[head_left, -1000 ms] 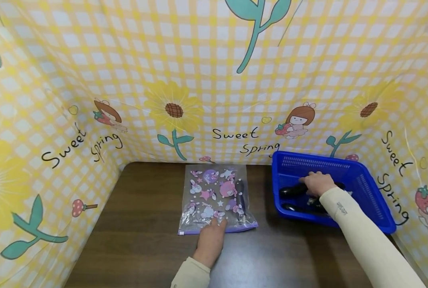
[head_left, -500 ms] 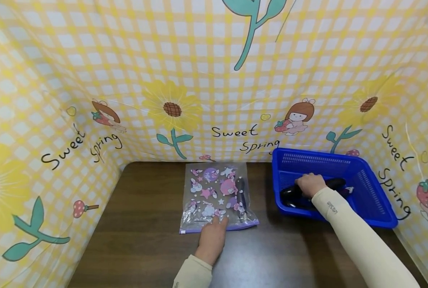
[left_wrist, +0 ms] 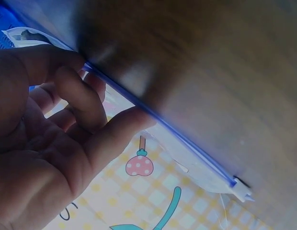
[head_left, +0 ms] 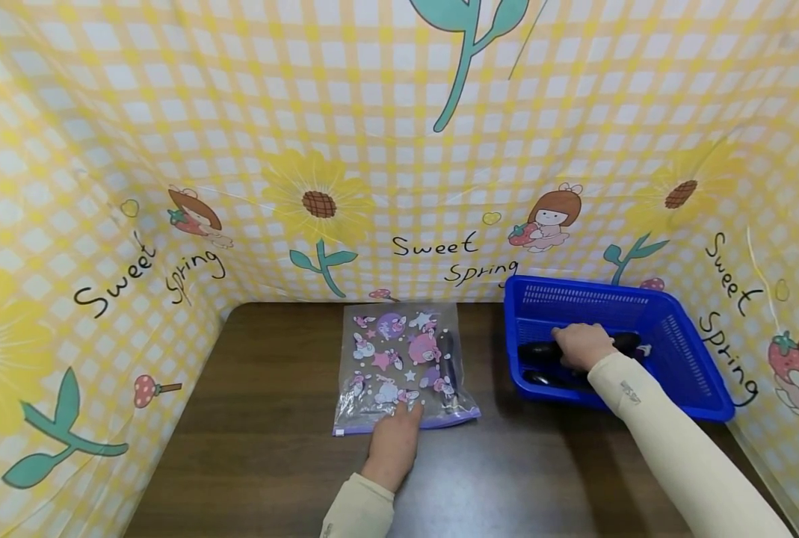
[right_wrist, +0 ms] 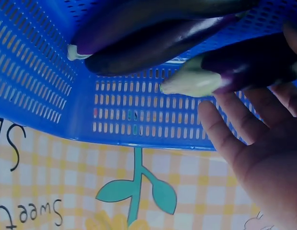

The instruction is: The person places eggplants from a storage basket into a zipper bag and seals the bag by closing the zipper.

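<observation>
Gripping the eggplant (right_wrist: 242, 66) mid-body looks soundest for the right hand (head_left: 582, 346), which holds it in the blue basket (head_left: 698, 373), two o'clock; the left hand (head_left: 394, 444) touches the slider-zip bag (head_left: 387, 360), twelve o'clock, pinch unclear.

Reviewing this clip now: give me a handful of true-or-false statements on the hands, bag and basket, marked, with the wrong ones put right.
1. The left hand touches the bag at its purple edge. True.
2. The right hand is outside the basket. False: it is inside, at an eggplant.
3. The bag lies on the table. True.
4. In the head view, the white slider sits at the right end of the bag's edge. False: it sits at the left end.
5. The right wrist view shows only one eggplant. False: it shows three.
6. Something long and dark shows through the bag. True.
</observation>
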Demonstrator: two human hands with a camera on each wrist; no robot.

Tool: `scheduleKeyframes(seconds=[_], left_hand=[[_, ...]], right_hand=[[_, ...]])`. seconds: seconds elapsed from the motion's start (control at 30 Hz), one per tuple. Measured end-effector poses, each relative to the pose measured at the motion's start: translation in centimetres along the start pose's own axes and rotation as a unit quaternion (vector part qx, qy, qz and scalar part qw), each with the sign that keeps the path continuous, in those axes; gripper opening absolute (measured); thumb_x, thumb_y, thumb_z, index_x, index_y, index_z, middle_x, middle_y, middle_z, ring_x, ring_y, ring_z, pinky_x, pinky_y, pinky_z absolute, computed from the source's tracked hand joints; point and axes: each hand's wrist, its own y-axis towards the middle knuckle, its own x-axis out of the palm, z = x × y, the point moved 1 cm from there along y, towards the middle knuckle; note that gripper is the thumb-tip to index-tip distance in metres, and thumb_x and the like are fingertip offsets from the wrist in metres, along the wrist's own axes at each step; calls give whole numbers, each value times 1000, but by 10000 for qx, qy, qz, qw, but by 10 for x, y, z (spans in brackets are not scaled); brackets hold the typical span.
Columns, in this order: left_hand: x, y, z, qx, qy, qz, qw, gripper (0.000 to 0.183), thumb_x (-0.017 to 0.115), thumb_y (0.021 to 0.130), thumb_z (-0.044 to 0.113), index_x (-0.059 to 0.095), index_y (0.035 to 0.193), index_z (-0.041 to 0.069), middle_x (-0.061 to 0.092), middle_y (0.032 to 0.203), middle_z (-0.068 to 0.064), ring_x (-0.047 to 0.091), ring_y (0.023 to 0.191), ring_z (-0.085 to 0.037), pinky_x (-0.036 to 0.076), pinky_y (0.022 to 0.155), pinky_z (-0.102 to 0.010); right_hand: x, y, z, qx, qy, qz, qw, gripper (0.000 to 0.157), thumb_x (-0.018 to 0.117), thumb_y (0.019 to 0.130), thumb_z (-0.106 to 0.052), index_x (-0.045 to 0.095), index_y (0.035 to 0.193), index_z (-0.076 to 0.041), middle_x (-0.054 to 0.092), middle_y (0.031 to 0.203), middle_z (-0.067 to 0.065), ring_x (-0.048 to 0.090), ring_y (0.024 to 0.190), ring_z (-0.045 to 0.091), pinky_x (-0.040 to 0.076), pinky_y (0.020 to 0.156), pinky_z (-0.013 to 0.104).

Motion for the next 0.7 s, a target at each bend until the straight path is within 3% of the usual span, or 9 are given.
scheduleKeyframes(seconds=[0.2,0.33,0.5,0.7], left_hand=[[1,1,1,15,-15,88,10000,26,71,78,-1,64,103,5,61,83,-15,59,54,-24,48,44,-39],[2,1,1,9,-66,150,9999,24,70,77,-1,63,100,5,61,82,-15,58,52,-24,48,43,-39],[2,2,1,20,-110,181,9998,23,70,76,-2,61,95,5,59,80,-15,57,50,-25,47,42,-39],[5,2,-1,79,-55,179,9998,20,69,77,-2,60,93,5,61,79,-15,58,51,-25,48,44,-40]], right_hand=[[-8,-11,1,80,205,59,9997,51,77,88,-20,63,130,3,69,110,24,67,97,44,51,78,65],[-10,-17,1,150,423,250,9987,47,77,88,-19,64,128,2,70,108,23,68,94,41,54,75,59],[-13,-26,0,184,580,555,9966,36,78,88,-20,67,115,1,69,86,13,68,77,31,55,62,49],[-16,-34,-8,88,619,878,9942,26,78,87,-24,62,95,-5,56,67,2,58,60,22,49,53,45]])
